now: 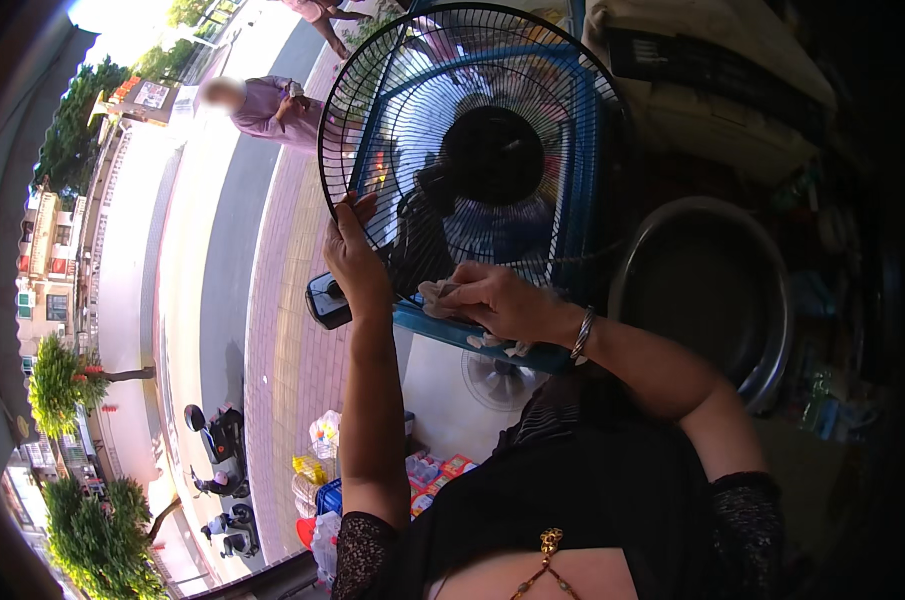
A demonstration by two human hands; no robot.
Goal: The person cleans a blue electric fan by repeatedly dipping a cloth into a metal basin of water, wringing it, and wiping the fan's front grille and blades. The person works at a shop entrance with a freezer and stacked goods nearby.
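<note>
A round black wire fan guard (415,82) with a dark round hub (493,155) in its middle spans the upper centre. My left hand (358,255) grips its rim at the lower left. My right hand (501,300) pinches a crumpled whitish cloth (436,297) against the lower edge of the guard. More pale cloth (518,349) shows beneath that hand. Under and behind the guard is a blue frame (587,172); a dark part of the fan (420,244) shows through the wires, its shape unclear.
A large metal basin (784,352) stands at the right in shadow. A second fan guard with blades (501,381) is below the blue frame. Packaged goods (430,480) lie below left. Beyond are a paved walkway, parked scooters (223,450) and a person (280,112) in pale purple.
</note>
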